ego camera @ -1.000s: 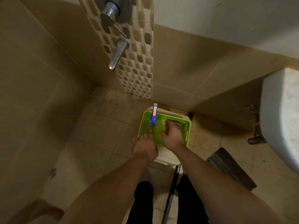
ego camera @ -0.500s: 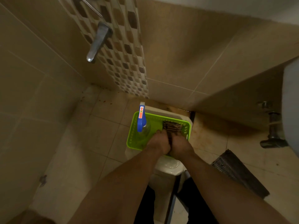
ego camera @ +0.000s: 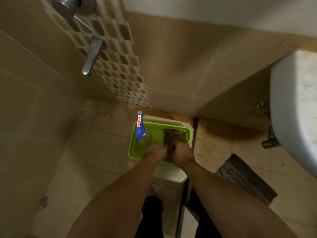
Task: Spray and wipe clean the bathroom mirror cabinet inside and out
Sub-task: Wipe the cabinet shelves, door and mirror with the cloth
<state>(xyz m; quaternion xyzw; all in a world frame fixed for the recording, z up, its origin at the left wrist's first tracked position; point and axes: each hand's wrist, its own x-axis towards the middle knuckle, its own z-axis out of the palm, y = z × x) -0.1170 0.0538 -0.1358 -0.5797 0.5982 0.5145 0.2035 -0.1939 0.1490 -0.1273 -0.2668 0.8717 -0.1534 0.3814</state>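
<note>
Progress: we judge the job barely begun; no mirror cabinet shows in frame, so spraying and wiping all remain.
Hands: our left hand [ego camera: 157, 150] and right hand [ego camera: 181, 152] meet low in the green basket [ego camera: 133, 148], fingers apparently curled on the striped cloth [ego camera: 172, 135], though the dim view hides the grip.
Spray bottle: upright and untouched at the basket's left end [ego camera: 141, 133].
Room: wall close above the basket, sink [ego camera: 295, 107] at right edge, floor mat [ego camera: 243, 177] lower right; lifting straight up looks clearest.
</note>
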